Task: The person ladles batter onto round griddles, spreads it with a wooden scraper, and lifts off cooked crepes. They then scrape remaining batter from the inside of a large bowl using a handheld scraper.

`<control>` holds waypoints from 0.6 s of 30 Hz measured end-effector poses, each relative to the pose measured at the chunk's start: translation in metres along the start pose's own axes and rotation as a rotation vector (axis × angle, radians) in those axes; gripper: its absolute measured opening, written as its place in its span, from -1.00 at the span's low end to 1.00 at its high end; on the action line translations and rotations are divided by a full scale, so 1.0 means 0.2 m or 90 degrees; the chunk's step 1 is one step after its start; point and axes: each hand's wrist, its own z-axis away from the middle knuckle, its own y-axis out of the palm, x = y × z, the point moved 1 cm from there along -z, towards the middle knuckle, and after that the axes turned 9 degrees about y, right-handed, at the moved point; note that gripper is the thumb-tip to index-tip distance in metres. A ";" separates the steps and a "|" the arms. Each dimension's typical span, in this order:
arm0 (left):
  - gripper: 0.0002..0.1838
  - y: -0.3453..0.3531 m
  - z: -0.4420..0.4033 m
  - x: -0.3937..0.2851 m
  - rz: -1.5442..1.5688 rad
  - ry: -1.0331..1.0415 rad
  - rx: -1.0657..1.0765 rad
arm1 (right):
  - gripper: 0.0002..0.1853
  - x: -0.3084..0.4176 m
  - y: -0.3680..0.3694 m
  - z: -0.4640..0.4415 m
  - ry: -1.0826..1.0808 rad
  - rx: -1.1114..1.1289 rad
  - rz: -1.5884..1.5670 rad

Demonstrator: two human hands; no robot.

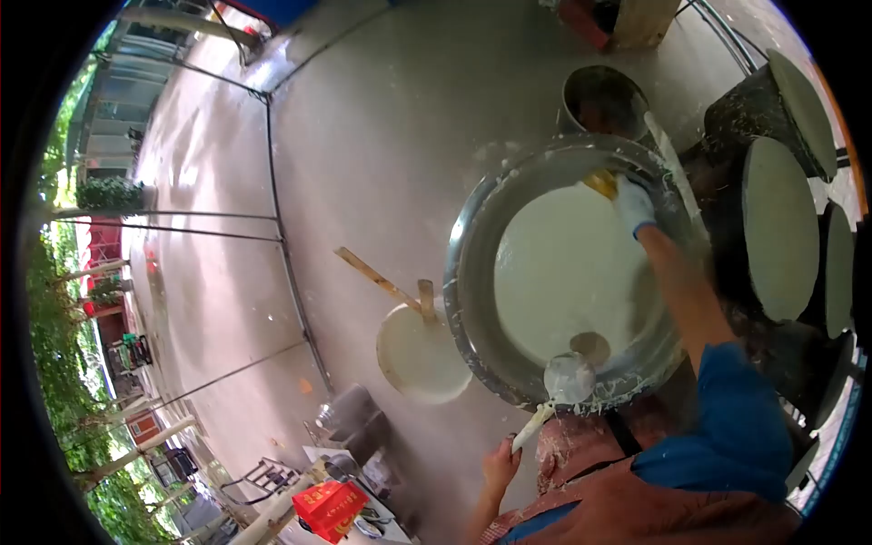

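Observation:
A big round metal pot point(470, 318) holds pale, creamy liquid point(563, 263). My right hand point(633, 204), in a white glove with a blue cuff, reaches over the pot's far rim and grips a yellowish tool point(600, 183), whose exact shape is unclear. Near the pot's close edge, my bare left hand point(501, 463) is closed round the pale handle of a ladle point(570, 377). The ladle's round bowl is just inside the near rim, over the liquid. White residue sticks to the rim there.
Left of the pot stands a pale bucket point(422, 354) with wooden sticks point(377, 277). A dark bucket point(604, 100) is beyond the pot. Several dark barrels with pale round tops point(779, 232) line the right. A red bag point(329, 509) lies at the lower left.

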 end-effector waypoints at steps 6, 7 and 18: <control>-0.64 0.26 0.17 0.19 0.150 -0.019 -0.111 | -0.78 0.86 0.12 0.07 -0.416 0.182 0.125; -0.63 0.24 0.19 0.18 0.182 -0.050 -0.115 | -0.78 0.95 0.15 0.15 -0.516 0.208 0.150; -0.74 0.05 0.23 -0.02 0.324 -0.125 -0.225 | -0.76 0.24 0.05 0.89 -0.771 0.454 -0.002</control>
